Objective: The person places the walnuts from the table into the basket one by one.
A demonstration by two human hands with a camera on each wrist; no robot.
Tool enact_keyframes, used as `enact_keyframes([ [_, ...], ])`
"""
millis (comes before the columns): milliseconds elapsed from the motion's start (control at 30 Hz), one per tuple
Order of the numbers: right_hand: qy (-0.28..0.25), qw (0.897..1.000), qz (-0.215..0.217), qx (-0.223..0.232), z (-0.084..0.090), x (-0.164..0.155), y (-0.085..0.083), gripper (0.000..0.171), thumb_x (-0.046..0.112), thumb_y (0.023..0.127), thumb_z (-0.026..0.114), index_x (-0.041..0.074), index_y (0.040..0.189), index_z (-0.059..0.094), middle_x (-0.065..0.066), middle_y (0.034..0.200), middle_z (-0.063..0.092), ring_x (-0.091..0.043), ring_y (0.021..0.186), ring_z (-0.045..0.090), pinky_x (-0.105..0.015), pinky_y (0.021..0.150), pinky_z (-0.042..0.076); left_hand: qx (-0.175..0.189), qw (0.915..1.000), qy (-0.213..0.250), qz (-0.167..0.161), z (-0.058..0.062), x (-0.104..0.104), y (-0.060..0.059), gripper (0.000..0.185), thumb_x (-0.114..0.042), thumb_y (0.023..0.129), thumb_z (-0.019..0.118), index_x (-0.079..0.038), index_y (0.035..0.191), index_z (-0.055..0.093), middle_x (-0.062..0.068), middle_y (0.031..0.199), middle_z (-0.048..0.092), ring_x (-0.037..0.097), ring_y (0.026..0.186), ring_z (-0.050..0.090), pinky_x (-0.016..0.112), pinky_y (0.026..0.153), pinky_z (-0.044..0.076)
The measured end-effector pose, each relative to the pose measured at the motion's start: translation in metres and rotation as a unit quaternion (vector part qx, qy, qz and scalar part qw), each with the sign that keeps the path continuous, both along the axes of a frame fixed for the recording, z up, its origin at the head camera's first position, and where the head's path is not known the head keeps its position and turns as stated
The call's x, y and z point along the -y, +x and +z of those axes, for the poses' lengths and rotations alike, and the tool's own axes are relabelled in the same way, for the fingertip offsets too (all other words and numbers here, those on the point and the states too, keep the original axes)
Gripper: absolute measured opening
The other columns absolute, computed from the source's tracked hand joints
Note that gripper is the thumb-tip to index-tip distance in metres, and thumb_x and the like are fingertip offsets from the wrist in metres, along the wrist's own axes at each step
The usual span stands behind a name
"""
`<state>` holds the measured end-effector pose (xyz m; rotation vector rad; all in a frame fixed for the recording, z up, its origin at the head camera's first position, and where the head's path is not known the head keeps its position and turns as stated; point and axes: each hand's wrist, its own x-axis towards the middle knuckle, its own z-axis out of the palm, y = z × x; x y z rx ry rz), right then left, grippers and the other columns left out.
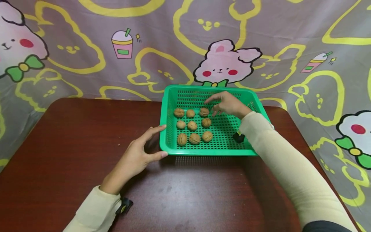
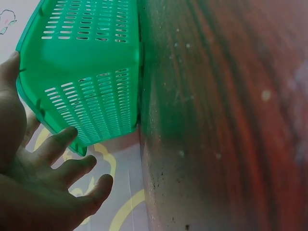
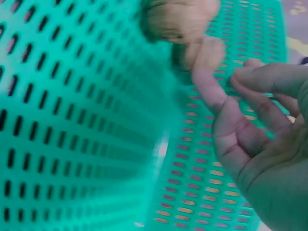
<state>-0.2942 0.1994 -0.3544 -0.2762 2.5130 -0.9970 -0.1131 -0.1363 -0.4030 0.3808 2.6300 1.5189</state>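
Observation:
A green perforated basket (image 1: 208,152) stands on the brown table (image 1: 87,145) with several walnuts (image 1: 192,125) laid in neat rows on its floor. My left hand (image 1: 157,141) is at the basket's near left corner with straight fingers, its thumb touching the front wall; in the left wrist view the left hand (image 2: 43,159) is spread against the basket (image 2: 91,48). My right hand (image 1: 211,107) hovers inside, over the far row, fingers loosely extended and holding nothing. Its wrist view shows the right hand (image 3: 231,86) just short of a blurred walnut (image 3: 178,19).
A cartoon-printed cloth (image 1: 145,48) hangs behind the table and drapes past both sides. The right half of the basket floor (image 1: 226,129) holds no walnuts. A black wrist strap (image 1: 239,138) sits at my right forearm over the basket.

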Motion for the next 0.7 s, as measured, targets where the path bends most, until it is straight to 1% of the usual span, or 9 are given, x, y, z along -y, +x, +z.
enact_keyframes([
  [67, 0.011, 1.000, -0.002, -0.011, 0.009, -0.002, 0.005, 0.041, -0.002, 0.101, 0.058, 0.011, 0.139, 0.068, -0.011, 0.156, 0.054, -0.038, 0.100, 0.075, -0.054, 0.093, 0.058, -0.002, 1.0000, -0.005, 0.001, 0.000, 0.001, 0.000, 0.081, -0.030, 0.086, 0.089, -0.040, 0.155, 0.048, 0.005, 0.165, 0.045, 0.036, 0.161, 0.026, 0.064, 0.123, 0.032],
  [133, 0.030, 0.999, -0.002, -0.024, 0.020, -0.004, 0.013, 0.042, -0.001, 0.101, 0.058, 0.012, 0.139, 0.068, -0.011, 0.156, 0.053, -0.038, 0.101, 0.074, -0.048, 0.091, 0.059, -0.006, 0.9999, -0.010, 0.002, 0.000, 0.002, 0.001, 0.082, -0.030, 0.085, 0.089, -0.040, 0.155, 0.048, 0.005, 0.165, 0.046, 0.037, 0.161, 0.026, 0.065, 0.123, 0.032],
  [200, 0.053, 0.998, 0.002, -0.044, 0.031, -0.006, 0.024, 0.041, 0.000, 0.102, 0.057, 0.012, 0.139, 0.068, -0.013, 0.152, 0.056, -0.035, 0.099, 0.074, -0.039, 0.077, 0.059, -0.011, 0.9998, -0.018, -0.001, 0.000, 0.003, 0.001, 0.082, -0.030, 0.086, 0.089, -0.039, 0.156, 0.047, 0.004, 0.165, 0.046, 0.038, 0.160, 0.026, 0.067, 0.121, 0.032],
  [267, 0.073, 0.995, 0.011, -0.073, 0.043, -0.007, 0.038, 0.039, 0.001, 0.102, 0.058, 0.013, 0.137, 0.069, -0.016, 0.142, 0.064, -0.031, 0.094, 0.075, -0.031, 0.063, 0.052, -0.013, 0.9995, -0.029, -0.005, 0.000, 0.004, 0.002, 0.083, -0.031, 0.087, 0.088, -0.040, 0.157, 0.045, 0.003, 0.165, 0.045, 0.039, 0.161, 0.025, 0.069, 0.120, 0.032],
  [367, 0.081, 0.989, 0.022, -0.120, 0.056, -0.013, 0.065, 0.035, 0.002, 0.102, 0.060, 0.010, 0.134, 0.070, -0.019, 0.121, 0.074, -0.026, 0.088, 0.075, -0.029, 0.052, 0.042, -0.013, 0.9987, -0.047, -0.014, 0.002, 0.007, 0.005, 0.084, -0.033, 0.090, 0.085, -0.043, 0.160, 0.040, 0.003, 0.167, 0.041, 0.039, 0.161, 0.023, 0.073, 0.119, 0.030],
  [400, 0.083, 0.987, 0.028, -0.135, 0.059, -0.016, 0.075, 0.034, 0.003, 0.102, 0.061, 0.010, 0.133, 0.071, -0.019, 0.117, 0.075, -0.025, 0.085, 0.074, -0.029, 0.051, 0.042, -0.012, 0.9984, -0.053, -0.016, 0.002, 0.009, 0.008, 0.084, -0.033, 0.091, 0.084, -0.044, 0.160, 0.038, 0.004, 0.168, 0.040, 0.040, 0.161, 0.023, 0.074, 0.119, 0.029],
  [500, 0.096, 0.980, 0.035, -0.171, 0.064, -0.026, 0.104, 0.032, 0.007, 0.101, 0.065, 0.010, 0.133, 0.072, -0.014, 0.107, 0.075, -0.022, 0.077, 0.068, -0.031, 0.057, 0.045, -0.011, 0.9973, -0.070, -0.019, 0.005, 0.016, 0.015, 0.083, -0.033, 0.094, 0.080, -0.045, 0.162, 0.033, 0.006, 0.169, 0.038, 0.043, 0.160, 0.023, 0.076, 0.118, 0.028],
  [600, 0.108, 0.972, 0.031, -0.205, 0.064, -0.039, 0.131, 0.032, 0.011, 0.101, 0.069, 0.015, 0.132, 0.072, -0.010, 0.110, 0.073, -0.019, 0.071, 0.060, -0.031, 0.061, 0.047, -0.017, 0.9954, -0.093, -0.014, 0.008, 0.024, 0.025, 0.082, -0.034, 0.096, 0.078, -0.044, 0.163, 0.031, 0.007, 0.170, 0.037, 0.045, 0.159, 0.025, 0.078, 0.116, 0.028],
  [700, 0.103, 0.965, 0.016, -0.241, 0.059, -0.054, 0.157, 0.032, 0.011, 0.099, 0.071, 0.018, 0.131, 0.073, -0.006, 0.114, 0.075, -0.014, 0.070, 0.061, -0.028, 0.062, 0.048, -0.027, 0.9920, -0.123, -0.004, 0.010, 0.031, 0.037, 0.082, -0.039, 0.097, 0.077, -0.043, 0.164, 0.030, 0.007, 0.169, 0.038, 0.046, 0.158, 0.028, 0.081, 0.110, 0.030],
])
